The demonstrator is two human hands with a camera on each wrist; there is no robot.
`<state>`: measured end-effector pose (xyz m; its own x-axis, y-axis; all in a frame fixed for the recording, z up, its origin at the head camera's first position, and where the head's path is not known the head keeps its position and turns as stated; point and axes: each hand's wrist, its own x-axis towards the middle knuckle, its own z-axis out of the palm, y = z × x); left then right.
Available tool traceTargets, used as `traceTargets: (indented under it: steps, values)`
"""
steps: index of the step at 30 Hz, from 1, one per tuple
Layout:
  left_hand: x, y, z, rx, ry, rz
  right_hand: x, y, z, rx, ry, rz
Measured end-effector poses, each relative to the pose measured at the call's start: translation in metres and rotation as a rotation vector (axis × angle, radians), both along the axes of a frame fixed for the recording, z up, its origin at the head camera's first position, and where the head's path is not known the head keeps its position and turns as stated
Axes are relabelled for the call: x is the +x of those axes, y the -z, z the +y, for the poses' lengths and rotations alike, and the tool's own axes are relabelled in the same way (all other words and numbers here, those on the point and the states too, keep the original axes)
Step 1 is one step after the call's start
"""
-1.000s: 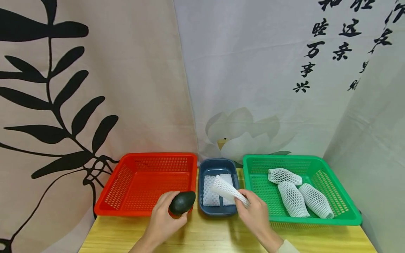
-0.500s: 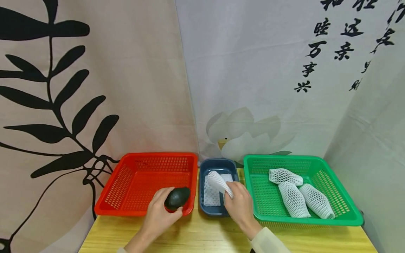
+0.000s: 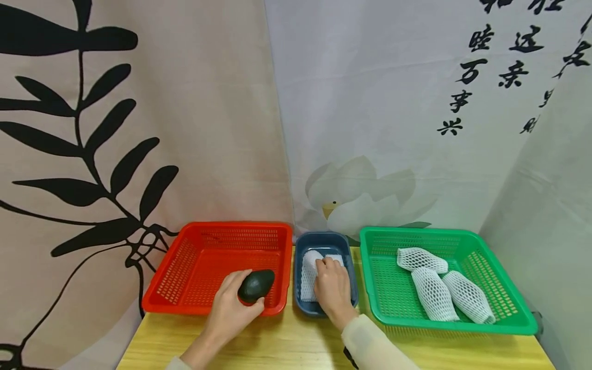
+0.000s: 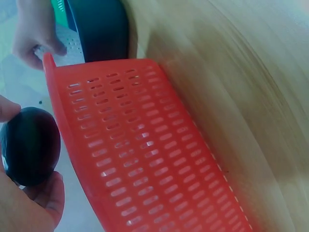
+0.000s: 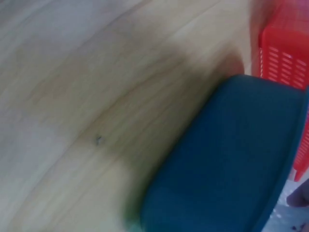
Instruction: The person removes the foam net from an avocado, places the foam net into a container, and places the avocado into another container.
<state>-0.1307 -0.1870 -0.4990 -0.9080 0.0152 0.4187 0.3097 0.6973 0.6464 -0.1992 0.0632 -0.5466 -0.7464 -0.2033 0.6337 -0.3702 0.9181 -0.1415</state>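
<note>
My left hand (image 3: pixel 231 303) grips a dark green avocado (image 3: pixel 256 285) over the front right corner of the red basket (image 3: pixel 176 309). The left wrist view shows the avocado (image 4: pixel 34 145) between thumb and fingers, beside the basket's rim. Inside the small blue tray (image 3: pixel 354 293), my right hand (image 3: pixel 334 288) has its fingers curled onto a white foam net sleeve (image 3: pixel 312 257). More white foam netting (image 3: pixel 309 282) lies beneath it, partly covered by the hand. Only a fingertip (image 5: pixel 300 194) of that hand shows at the right wrist view's edge.
At the right, a green basket (image 3: pixel 462 329) holds three pieces wrapped in white foam net (image 3: pixel 432 293). Both baskets and the tray stand on a wooden table (image 3: pixel 287 349). A printed curtain (image 3: pixel 222 113) hangs right behind them.
My right hand has moved left and down into the blue tray with the foam net sleeve. My left hand has shifted slightly left with the avocado, and the head view has turned a little.
</note>
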Motion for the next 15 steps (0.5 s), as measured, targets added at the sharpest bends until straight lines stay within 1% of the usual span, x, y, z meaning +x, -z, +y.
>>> traceTargets:
  steps: [2, 5, 7, 9, 11, 15]
  values:
    - [0.000, 0.001, -0.001, 0.001, -0.003, 0.002, -0.001, 0.003, -0.003, 0.012, -0.009, -0.027]
    - [0.001, 0.002, -0.003, 0.009, -0.012, -0.014, 0.000, 0.006, -0.008, 0.021, -0.056, -0.058]
    - [0.002, 0.002, -0.004, 0.012, -0.017, -0.027, 0.002, 0.007, -0.010, 0.024, -0.097, -0.063]
    - [0.002, 0.002, -0.005, 0.012, -0.021, -0.038, 0.003, 0.007, -0.012, 0.027, -0.122, -0.050]
    - [0.002, 0.002, -0.005, 0.013, -0.021, -0.041, 0.004, 0.005, -0.012, 0.032, -0.115, -0.021]
    - [0.000, 0.003, -0.005, 0.016, -0.017, -0.030, 0.000, -0.005, -0.013, 0.037, -0.069, 0.032]
